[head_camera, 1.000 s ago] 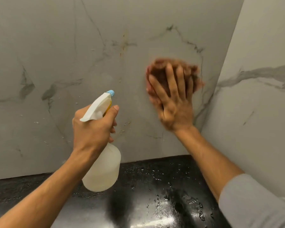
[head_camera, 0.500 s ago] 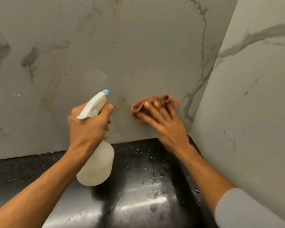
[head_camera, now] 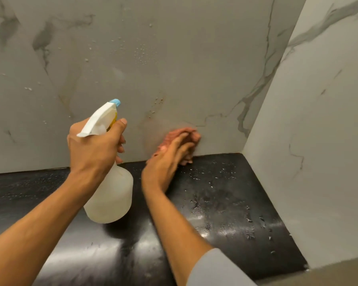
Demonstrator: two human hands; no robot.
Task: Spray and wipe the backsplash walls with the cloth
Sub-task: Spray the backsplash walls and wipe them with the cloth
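Note:
My left hand (head_camera: 95, 145) grips the neck of a white spray bottle (head_camera: 110, 195) with a blue nozzle tip, held above the counter and pointed at the back wall. My right hand (head_camera: 170, 157) presses a reddish-brown cloth (head_camera: 178, 134) flat against the grey marble back backsplash (head_camera: 174, 58), just above where the wall meets the counter. The cloth is mostly hidden under my fingers and blurred. Fine droplets dot the back wall above the bottle. The side backsplash wall (head_camera: 310, 141) stands at the right, forming a corner.
A glossy black countertop (head_camera: 225, 203) runs below the walls, speckled with water drops near the corner. A brownish ledge (head_camera: 329, 273) shows at the bottom right edge.
My right hand with the cloth has moved down the back wall, from mid-height to the bottom edge by the counter. The bottle hand stayed roughly in place.

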